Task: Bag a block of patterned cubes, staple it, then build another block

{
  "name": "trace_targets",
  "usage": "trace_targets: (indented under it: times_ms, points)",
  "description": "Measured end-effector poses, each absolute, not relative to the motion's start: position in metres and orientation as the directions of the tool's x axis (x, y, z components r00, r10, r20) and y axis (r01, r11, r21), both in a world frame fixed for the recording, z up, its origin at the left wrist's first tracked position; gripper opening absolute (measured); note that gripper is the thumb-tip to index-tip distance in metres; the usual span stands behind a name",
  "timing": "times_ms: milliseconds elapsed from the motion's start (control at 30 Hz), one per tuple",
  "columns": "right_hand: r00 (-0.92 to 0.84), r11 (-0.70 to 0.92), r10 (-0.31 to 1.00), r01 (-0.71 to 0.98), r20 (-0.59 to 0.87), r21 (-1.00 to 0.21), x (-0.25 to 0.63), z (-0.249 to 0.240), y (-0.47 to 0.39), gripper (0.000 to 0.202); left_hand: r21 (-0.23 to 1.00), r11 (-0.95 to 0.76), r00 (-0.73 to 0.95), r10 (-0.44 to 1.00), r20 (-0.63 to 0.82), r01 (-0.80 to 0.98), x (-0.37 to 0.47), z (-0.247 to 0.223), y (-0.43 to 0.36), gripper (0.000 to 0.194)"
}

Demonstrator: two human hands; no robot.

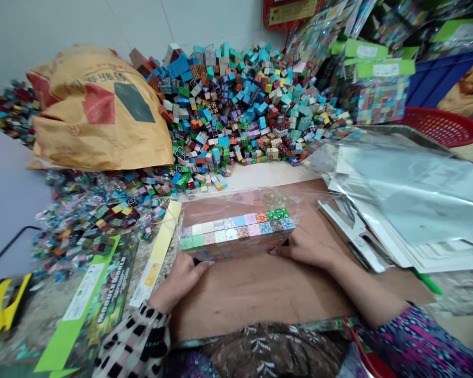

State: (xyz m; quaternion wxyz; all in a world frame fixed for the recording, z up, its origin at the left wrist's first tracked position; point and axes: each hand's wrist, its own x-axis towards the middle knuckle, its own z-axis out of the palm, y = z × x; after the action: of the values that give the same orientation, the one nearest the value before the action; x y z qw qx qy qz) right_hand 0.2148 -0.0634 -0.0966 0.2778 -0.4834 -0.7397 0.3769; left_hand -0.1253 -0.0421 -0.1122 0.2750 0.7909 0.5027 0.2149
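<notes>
A clear plastic bag [236, 200] lies on the brown board in front of me, with a long block of small patterned cubes [236, 228] inside it. The cubes show two rows of colours: green, pink, white, blue and orange. My left hand [184, 277] is closed on the bag's near left corner, thumb along the front. At the near right corner, my right hand [305, 245] pinches the bag too. The undersides of both grips are hidden. Right of the bag lies a metal stapler [349, 231], apart from my right hand.
A big heap of loose cubes [236, 110] rises behind, beside a yellow-brown sack [102, 115]. Clear bags and white cards [410, 210] are piled at right. Green header cards [79, 304], a yellow strip [157, 252] and a yellow-handled tool [2, 307] lie left. A red basket [441, 126] stands back right.
</notes>
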Motion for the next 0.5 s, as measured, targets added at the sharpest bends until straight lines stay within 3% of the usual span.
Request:
trace_targets:
  times_ms: [133, 500]
  points:
    - [-0.350, 0.273, 0.933, 0.527, 0.088, -0.805, 0.212, -0.098, -0.064, 0.045, 0.651, -0.370, 0.408, 0.907, 0.101, 0.663, -0.126, -0.114, -0.043, 0.027]
    - [-0.303, 0.246, 0.950, 0.561, 0.081, -0.790, 0.209, -0.108, -0.068, 0.037, 0.673, -0.407, 0.436, 0.890, 0.138, 0.618, -0.124, -0.116, -0.044, 0.022]
